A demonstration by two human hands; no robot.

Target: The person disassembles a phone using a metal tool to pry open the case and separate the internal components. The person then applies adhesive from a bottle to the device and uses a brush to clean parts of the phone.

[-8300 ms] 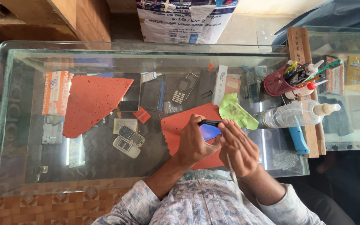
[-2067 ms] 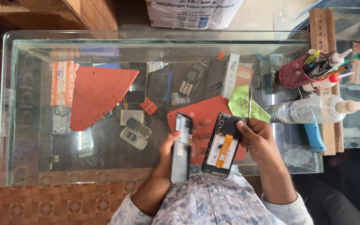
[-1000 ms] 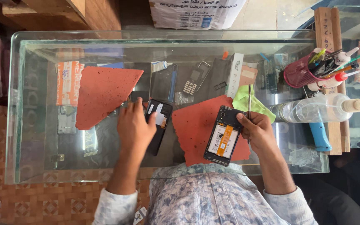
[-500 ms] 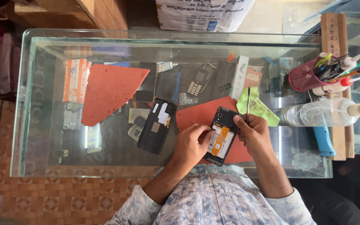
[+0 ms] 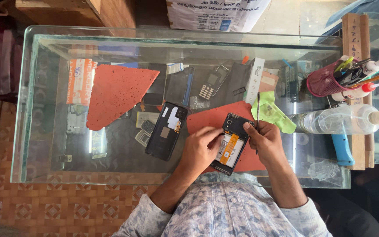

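L hand (image 5: 200, 149) palm down, fingers curled, tips pointing right; R hand (image 5: 266, 142) closed in pinch grip; both forearms angled inward
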